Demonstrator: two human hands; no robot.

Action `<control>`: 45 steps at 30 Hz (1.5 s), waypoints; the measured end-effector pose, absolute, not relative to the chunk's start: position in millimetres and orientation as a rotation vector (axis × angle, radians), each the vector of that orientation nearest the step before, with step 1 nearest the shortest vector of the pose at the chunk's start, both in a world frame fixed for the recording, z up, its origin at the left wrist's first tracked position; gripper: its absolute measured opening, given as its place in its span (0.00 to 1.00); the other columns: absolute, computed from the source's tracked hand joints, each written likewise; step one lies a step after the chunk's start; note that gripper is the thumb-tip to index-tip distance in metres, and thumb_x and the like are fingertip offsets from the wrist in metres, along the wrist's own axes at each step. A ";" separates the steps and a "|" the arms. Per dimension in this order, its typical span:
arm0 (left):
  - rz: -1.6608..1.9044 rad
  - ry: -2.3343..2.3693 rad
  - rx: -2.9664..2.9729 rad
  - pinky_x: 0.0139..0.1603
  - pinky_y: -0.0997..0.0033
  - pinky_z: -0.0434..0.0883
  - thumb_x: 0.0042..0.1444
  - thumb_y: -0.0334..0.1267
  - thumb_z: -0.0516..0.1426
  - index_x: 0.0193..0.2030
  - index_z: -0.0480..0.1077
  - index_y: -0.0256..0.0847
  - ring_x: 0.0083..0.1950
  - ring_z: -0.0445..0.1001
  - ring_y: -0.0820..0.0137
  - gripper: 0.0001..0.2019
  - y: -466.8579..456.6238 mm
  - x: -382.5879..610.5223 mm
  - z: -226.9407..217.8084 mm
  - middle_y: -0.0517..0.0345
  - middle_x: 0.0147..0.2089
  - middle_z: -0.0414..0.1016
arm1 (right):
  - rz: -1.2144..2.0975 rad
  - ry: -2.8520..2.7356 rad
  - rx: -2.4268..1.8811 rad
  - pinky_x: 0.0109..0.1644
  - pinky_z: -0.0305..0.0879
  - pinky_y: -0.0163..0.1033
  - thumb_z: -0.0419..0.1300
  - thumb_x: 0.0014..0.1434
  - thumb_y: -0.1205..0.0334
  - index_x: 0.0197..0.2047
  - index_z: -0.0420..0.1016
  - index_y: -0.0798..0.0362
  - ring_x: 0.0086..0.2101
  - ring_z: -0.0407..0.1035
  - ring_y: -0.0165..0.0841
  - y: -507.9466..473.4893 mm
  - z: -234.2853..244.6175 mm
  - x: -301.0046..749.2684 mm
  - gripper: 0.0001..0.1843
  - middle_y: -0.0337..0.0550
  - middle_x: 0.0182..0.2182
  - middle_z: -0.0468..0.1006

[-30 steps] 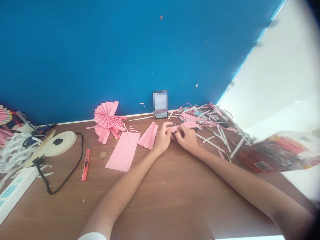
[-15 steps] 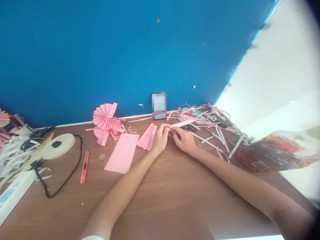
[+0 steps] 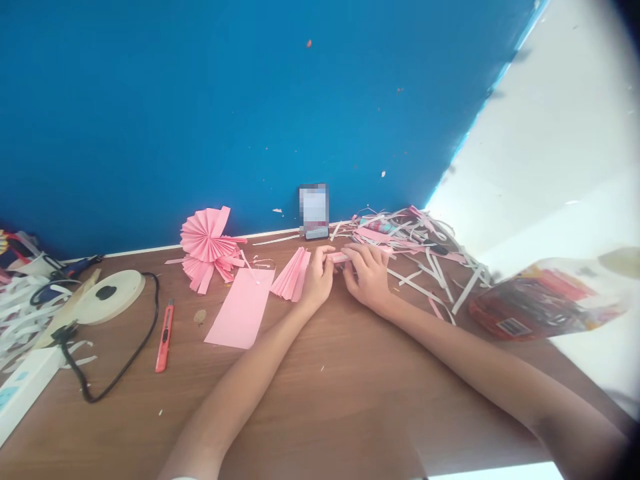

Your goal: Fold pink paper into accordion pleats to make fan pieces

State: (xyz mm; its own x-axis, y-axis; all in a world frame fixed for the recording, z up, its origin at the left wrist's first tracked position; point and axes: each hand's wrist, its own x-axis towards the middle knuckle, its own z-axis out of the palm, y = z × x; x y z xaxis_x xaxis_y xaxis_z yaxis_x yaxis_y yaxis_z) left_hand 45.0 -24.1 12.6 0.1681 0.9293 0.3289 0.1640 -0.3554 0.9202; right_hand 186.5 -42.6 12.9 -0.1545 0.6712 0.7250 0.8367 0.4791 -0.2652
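Between my two hands, over the back middle of the desk, is a narrow folded strip of pink paper [image 3: 340, 257]. My left hand [image 3: 319, 277] pinches its left end between thumb and fingers. My right hand [image 3: 367, 272] lies over the right part with its fingers bent round it, covering much of the strip. Just left of my left hand lies a pleated pink paper fan [image 3: 291, 275]. Beside that is a flat pink paper sheet [image 3: 241, 310]. Farther left, pleated pink paper rosettes [image 3: 206, 239] lean near the wall.
A phone [image 3: 315, 212] stands against the blue wall. Paper scraps [image 3: 425, 240] heap at the back right, beside a plastic bag [image 3: 530, 303]. On the left are a red cutter [image 3: 165, 337], a black cord [image 3: 145, 347], a round cream disc [image 3: 110, 297] and a power strip [image 3: 27, 387].
My right hand has shifted from holding the strip near its middle to lying over its right part, fingers further along it. The strip now sits more level. The view has shifted slightly.
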 end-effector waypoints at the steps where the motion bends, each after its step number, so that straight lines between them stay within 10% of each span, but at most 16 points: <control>1: 1.254 1.061 1.717 0.44 0.68 0.70 0.66 0.41 0.47 0.50 0.62 0.43 0.40 0.74 0.70 0.10 -25.4 45.4 13.6 0.54 0.43 0.73 | -0.256 -1.919 -1.263 0.56 0.49 0.50 0.51 0.59 0.67 0.56 0.66 0.50 0.54 0.61 0.43 -43.1 13.7 184.9 0.21 0.48 0.53 0.72; 24: 1.239 1.177 1.956 0.43 0.69 0.69 0.58 0.30 0.52 0.49 0.67 0.47 0.41 0.75 0.68 0.13 -31.8 47.2 15.4 0.60 0.41 0.77 | -0.195 -1.968 -1.180 0.52 0.53 0.47 0.50 0.62 0.67 0.54 0.62 0.54 0.41 0.67 0.39 -35.9 6.3 189.5 0.17 0.47 0.43 0.76; 37: 1.246 1.069 1.868 0.47 0.65 0.69 0.62 0.39 0.53 0.56 0.60 0.46 0.50 0.73 0.66 0.15 -26.6 46.9 10.1 0.53 0.51 0.72 | -0.177 -1.867 -1.105 0.47 0.55 0.45 0.48 0.62 0.71 0.46 0.64 0.51 0.38 0.68 0.36 -32.4 3.7 189.8 0.11 0.44 0.37 0.76; 45: 1.295 0.969 1.920 0.48 0.67 0.67 0.64 0.39 0.50 0.39 0.68 0.41 0.46 0.70 0.68 0.08 -19.2 42.9 12.4 0.55 0.42 0.71 | -0.268 -1.936 -1.167 0.50 0.55 0.45 0.48 0.64 0.68 0.53 0.62 0.53 0.41 0.68 0.37 -32.9 2.7 188.2 0.14 0.47 0.42 0.77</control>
